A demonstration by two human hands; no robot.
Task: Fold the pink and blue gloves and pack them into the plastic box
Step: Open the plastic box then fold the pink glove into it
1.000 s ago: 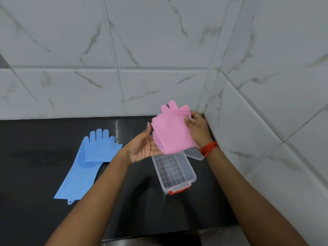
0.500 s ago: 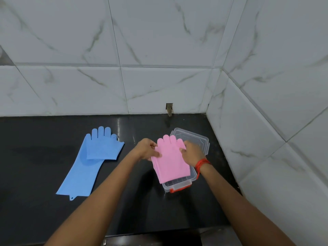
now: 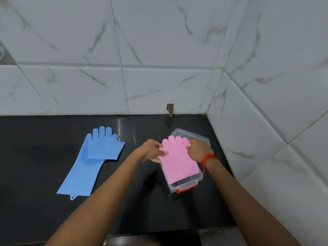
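Note:
The folded pink glove [image 3: 178,162] lies over the open clear plastic box [image 3: 184,187], which has a red latch at its near end. Its fingers stick out past the box's far rim. My left hand [image 3: 153,151] pinches the glove's left edge near the fingers. My right hand [image 3: 198,150] holds its right edge, a red thread around the wrist. The blue glove [image 3: 92,160] lies flat on the black counter to the left, one folded layer resting on its finger end, apart from both hands.
The box's clear lid [image 3: 192,135] lies behind the box, partly under the glove. White marble-tiled walls close the counter [image 3: 35,157] at the back and right. A small notch [image 3: 170,109] sits in the back wall's base. The counter's front edge runs close below my forearms.
Both hands brought the pink glove down from in front of the wall onto the open box. It now sits lower in the box than half a second ago.

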